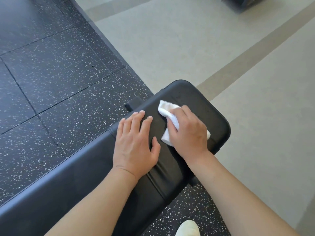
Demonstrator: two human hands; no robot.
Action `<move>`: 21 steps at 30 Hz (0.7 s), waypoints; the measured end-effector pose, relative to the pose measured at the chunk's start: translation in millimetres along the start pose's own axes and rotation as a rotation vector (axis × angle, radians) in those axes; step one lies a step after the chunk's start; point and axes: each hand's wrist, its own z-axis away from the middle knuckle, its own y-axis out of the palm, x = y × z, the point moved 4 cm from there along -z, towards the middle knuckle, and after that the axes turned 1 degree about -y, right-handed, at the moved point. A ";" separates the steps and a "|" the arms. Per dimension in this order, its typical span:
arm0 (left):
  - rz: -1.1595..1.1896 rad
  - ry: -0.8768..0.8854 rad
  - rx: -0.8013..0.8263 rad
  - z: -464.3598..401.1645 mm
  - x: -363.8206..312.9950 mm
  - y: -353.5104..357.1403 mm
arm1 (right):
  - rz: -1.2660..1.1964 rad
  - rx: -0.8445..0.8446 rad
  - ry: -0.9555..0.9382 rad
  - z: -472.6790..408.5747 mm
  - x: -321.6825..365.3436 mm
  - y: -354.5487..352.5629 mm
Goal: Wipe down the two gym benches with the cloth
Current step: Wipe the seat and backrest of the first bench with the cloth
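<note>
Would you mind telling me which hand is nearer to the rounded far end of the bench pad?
Right. The right hand holds the cloth on the bench pad close to that end; the left hand rests flat further back, by the pad's left edge.

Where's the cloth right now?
In the head view, the white cloth lies on the black bench pad near its far end, gripped under the right hand, just right of the left hand.
</note>
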 end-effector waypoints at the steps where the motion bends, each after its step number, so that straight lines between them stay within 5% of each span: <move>1: 0.001 -0.006 0.009 -0.1 0.3 -0.5 | 0.005 0.010 -0.036 14.1 1.7 -3.3; 6: 0.038 -0.018 0.008 -0.2 0.4 -1.0 | -0.060 0.054 -0.132 61.1 -2.8 -15.5; 12: 0.194 -0.130 -0.046 -6.2 4.4 -4.9 | -0.040 0.038 -0.049 18.4 5.5 1.2; 21: 0.033 -0.077 -0.065 -6.7 -0.9 3.5 | -0.085 -0.033 -0.015 -24.4 24.4 20.6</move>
